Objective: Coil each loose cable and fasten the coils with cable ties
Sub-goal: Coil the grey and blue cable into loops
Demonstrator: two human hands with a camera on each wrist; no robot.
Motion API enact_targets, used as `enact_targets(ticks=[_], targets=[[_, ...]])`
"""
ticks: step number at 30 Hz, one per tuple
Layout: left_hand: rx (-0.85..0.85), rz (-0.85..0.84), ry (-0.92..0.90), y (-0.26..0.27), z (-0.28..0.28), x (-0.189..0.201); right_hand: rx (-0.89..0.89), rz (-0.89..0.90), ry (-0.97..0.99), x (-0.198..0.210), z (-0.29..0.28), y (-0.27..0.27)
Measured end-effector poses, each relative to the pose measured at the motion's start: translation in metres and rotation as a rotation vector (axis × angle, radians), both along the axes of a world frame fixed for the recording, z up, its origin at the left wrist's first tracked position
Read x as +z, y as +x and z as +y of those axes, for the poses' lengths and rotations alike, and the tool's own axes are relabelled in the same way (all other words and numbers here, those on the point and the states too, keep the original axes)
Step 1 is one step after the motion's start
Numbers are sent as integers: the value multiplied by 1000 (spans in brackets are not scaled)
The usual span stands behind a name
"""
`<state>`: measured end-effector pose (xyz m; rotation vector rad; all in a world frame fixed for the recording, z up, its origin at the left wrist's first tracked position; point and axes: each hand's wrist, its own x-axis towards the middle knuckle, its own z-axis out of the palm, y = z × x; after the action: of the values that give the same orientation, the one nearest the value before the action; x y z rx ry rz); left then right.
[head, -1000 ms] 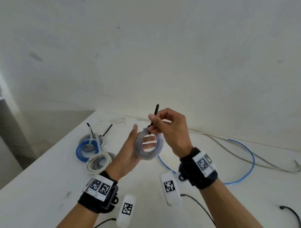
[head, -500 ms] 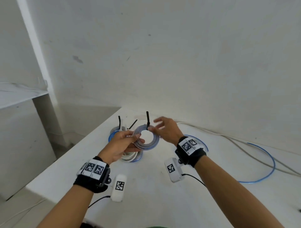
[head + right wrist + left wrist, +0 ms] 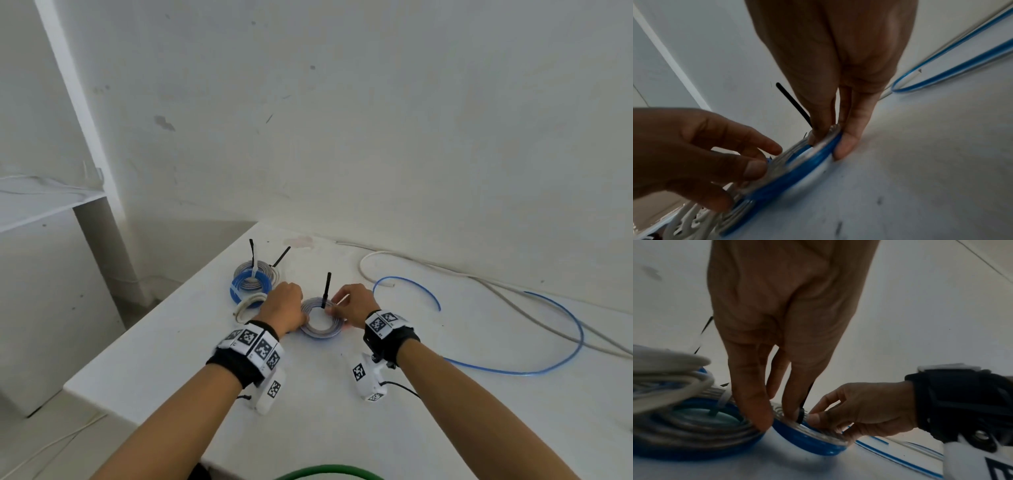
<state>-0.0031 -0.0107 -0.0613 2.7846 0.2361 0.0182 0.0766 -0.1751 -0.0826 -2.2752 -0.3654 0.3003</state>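
A small grey-and-blue cable coil (image 3: 322, 330) sits low at the white table (image 3: 178, 346), slightly tilted, between both hands. A black cable tie (image 3: 327, 287) stands up from its far rim. My left hand (image 3: 291, 308) holds the coil's left edge, and its fingertips (image 3: 760, 420) press on the coil (image 3: 807, 439) next to the tie (image 3: 800, 415). My right hand (image 3: 337, 308) pinches the right rim, with its fingers (image 3: 846, 146) on either side of the coil (image 3: 793, 175) and the tie (image 3: 791, 102) behind them.
A pile of tied coils (image 3: 251, 284), blue, grey and white, lies just left of my left hand. A loose blue cable (image 3: 548, 366) and a grey cable (image 3: 496, 291) trail across the right of the table. The table's left edge is close to the pile.
Both hands have carried the tied coil from chest height down to the table beside the pile of coils. The right hand moved from the tie's tail to the coil's rim.
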Motion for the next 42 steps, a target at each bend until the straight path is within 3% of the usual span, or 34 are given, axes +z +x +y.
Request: enact_targets(ticks=[6, 10, 12, 18, 20, 23, 26, 31, 36, 39, 42], targets=[[-13, 75, 102, 11, -11, -1, 83, -133, -186, 1, -9, 11], [2, 0, 120, 11, -23, 5, -137, -236, -281, 7, -34, 22], [-6, -79, 76, 14, -32, 12, -205, -219, -393, 10, -50, 25], [-115, -93, -73, 35, -72, 21, -99, -86, -649, 15, -79, 29], [-177, -120, -122, 45, -83, 16, -69, -40, -561, 27, -87, 29], [-261, -209, -193, 61, -98, 21, -4, 8, -272, 59, -105, 29], [-339, -315, -280, 79, -111, 36, -19, -131, -43, 103, -125, 19], [-273, -428, -754, 87, -137, 66, -190, -326, 452, 148, -165, 11], [-204, -279, -1263, 94, -159, 76, -390, -447, 775, 137, -190, 17], [36, -181, -1620, 108, -173, 80, -405, -481, 779, 112, -189, 21], [230, -181, -1862, 123, -180, 78, -362, -515, 684, 89, -181, 25]])
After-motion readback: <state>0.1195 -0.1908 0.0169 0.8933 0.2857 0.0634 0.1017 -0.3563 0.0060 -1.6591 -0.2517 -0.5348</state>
